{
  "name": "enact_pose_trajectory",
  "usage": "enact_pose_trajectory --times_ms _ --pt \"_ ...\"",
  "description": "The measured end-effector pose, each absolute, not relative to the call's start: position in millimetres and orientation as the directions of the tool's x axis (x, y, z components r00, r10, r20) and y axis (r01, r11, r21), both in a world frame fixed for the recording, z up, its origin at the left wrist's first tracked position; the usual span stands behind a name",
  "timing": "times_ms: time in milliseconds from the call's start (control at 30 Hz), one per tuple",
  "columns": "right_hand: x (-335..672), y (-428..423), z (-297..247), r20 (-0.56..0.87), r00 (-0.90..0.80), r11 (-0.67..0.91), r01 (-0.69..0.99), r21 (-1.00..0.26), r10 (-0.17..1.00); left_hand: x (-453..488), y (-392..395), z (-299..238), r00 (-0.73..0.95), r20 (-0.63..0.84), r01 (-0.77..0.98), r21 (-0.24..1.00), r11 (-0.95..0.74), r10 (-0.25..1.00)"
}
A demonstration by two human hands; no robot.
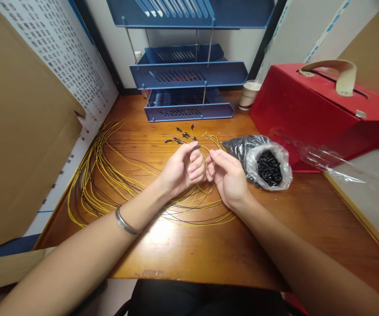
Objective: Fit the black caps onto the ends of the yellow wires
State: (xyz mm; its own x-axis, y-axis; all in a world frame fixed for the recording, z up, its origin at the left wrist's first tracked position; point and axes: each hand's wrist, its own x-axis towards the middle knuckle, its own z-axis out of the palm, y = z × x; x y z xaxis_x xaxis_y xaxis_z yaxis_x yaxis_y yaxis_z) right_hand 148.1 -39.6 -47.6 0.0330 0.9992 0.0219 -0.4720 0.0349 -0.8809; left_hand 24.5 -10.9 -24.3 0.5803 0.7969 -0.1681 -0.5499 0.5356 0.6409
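My left hand is closed around a bundle of thin yellow and dark wires that loops across the wooden desk. Several wire ends with small black caps fan out just beyond it. My right hand pinches one yellow wire right beside the left hand's fingers. A clear plastic bag of small black parts lies open just right of my right hand. A metal bracelet sits on my left wrist.
A blue stacked paper tray stands at the back of the desk, with a paper cup beside it. A red case with a tan handle fills the right side. Cardboard leans on the left.
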Motion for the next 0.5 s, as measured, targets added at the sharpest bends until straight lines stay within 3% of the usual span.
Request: enact_pose_trajectory --times_ms 200,500 --pt "148.0 -39.9 -48.0 0.026 0.036 0.039 -0.467 -0.883 0.999 25.4 -10.4 -25.1 0.592 -0.187 -0.547 0.622 0.561 0.784" --pt "149.2 -39.3 -47.9 0.018 0.051 0.040 -0.477 -0.878 0.999 28.0 -10.6 -24.8 0.559 -0.270 -0.459 0.687 0.564 0.784"
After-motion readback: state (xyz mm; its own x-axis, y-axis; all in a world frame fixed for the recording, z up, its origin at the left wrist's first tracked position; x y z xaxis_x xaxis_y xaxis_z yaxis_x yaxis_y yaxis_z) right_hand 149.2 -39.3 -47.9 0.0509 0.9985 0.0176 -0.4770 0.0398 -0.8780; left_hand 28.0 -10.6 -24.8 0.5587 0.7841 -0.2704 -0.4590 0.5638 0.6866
